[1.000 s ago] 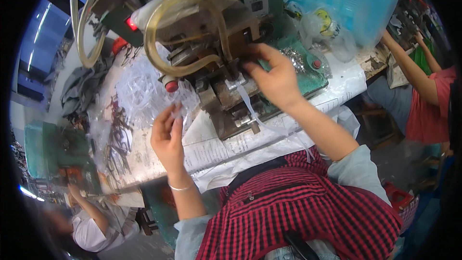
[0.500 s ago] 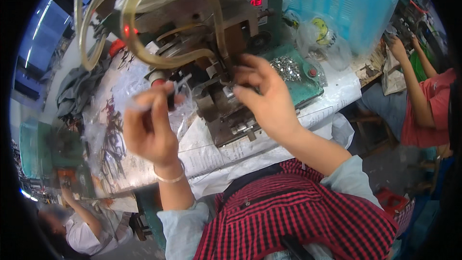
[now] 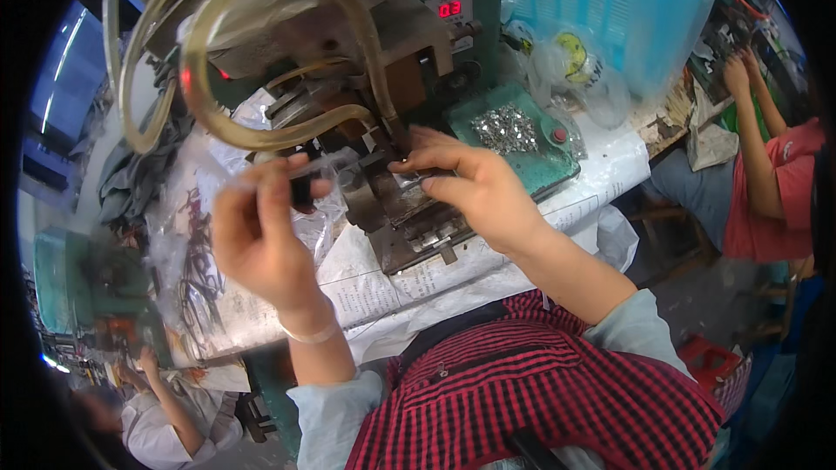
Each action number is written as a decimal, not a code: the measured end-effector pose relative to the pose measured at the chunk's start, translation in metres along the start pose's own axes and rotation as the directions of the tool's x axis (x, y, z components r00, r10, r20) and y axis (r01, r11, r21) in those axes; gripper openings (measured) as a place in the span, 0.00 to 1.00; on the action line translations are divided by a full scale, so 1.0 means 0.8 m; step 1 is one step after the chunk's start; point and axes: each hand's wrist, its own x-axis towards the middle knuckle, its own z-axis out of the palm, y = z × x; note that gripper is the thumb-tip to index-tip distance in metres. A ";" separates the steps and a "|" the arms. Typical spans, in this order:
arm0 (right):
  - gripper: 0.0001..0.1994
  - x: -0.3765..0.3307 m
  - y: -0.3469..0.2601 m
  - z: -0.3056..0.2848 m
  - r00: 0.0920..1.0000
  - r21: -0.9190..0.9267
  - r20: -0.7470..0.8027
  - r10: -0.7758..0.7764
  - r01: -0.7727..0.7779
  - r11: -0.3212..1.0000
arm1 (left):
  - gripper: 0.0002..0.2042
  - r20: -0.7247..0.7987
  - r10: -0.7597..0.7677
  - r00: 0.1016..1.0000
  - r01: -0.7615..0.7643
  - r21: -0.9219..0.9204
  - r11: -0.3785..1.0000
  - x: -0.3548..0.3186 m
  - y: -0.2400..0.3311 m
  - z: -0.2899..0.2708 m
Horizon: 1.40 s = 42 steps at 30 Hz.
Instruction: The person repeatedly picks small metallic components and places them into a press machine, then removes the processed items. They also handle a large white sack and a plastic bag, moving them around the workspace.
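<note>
My left hand is raised left of a small bench press. Its thumb and fingers pinch a thin, translucent strip-like piece, blurred by motion, that points toward the press. My right hand reaches in from the right, its fingers bent and closed together at the press tooling. A small shiny metal spot shows under the right fingertips; I cannot tell whether they grip it. A yellowish clear hose loops over the tooling and ends close to the right fingers.
A green tray with many small shiny metal parts sits right of the press. Behind are red-lit displays and a blue plastic crate. Dark strips and plastic bags lie at left. Co-workers sit at both sides.
My right fingers have closed in and lowered at the tooling. The left hand has shifted slightly left and down, still holding the strip. The whole view has tilted a little.
</note>
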 end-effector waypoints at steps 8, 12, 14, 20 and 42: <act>0.17 0.007 0.026 -0.064 0.958 -0.585 -0.181 -0.224 0.078 0.807 | 0.10 0.542 0.506 0.671 -0.671 0.153 0.726 -0.057 -0.026 0.014; 0.16 -0.043 0.097 -0.118 0.985 -0.827 -0.034 -0.167 0.066 0.558 | 0.14 0.588 0.541 0.601 -0.742 0.160 0.651 -0.066 -0.043 0.029; 0.13 -0.045 0.084 -0.122 0.958 -0.730 -0.224 -0.179 -0.043 0.682 | 0.14 0.570 0.561 0.601 -0.745 0.143 0.652 -0.071 -0.053 0.030; 0.09 -0.031 0.108 -0.174 0.877 -0.596 -0.459 -0.141 -0.186 0.781 | 0.15 0.547 0.575 0.608 -0.753 0.166 0.637 -0.072 -0.057 0.033; 0.06 -0.019 0.112 -0.109 0.885 -0.736 -0.382 -0.267 -0.116 0.667 | 0.06 0.554 -0.239 0.798 -0.464 0.817 0.343 -0.104 -0.108 -0.240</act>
